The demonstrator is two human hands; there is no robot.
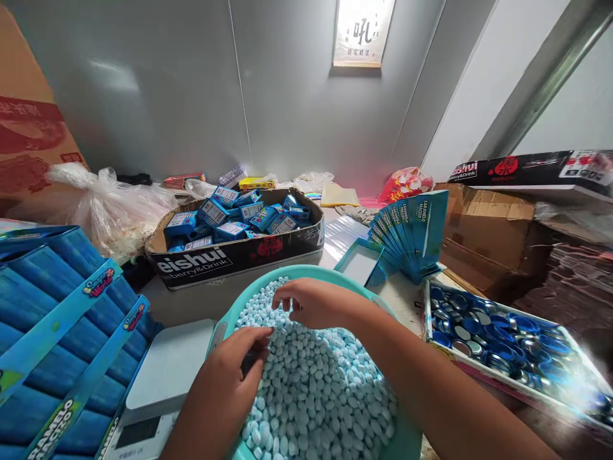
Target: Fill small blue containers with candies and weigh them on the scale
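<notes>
A turquoise tub stands right in front of me, filled with pale blue candies. My right hand reaches over the far part of the tub, just above the candies. Its fingers curve downward with the thumb apart, and nothing shows between them. At the tub's near left side is my left hand, fingers curled toward the thumb. Between them lies a dark area; whether it is an object or shadow I cannot make out. Left of the tub sits a white digital scale, partly behind my left forearm.
Blue display boxes stack at the left. Behind the tub, a black carton holds small blue packs. Folded blue cardboard pieces fan out beside an open blue box. A tray of blue-and-silver lids lies right.
</notes>
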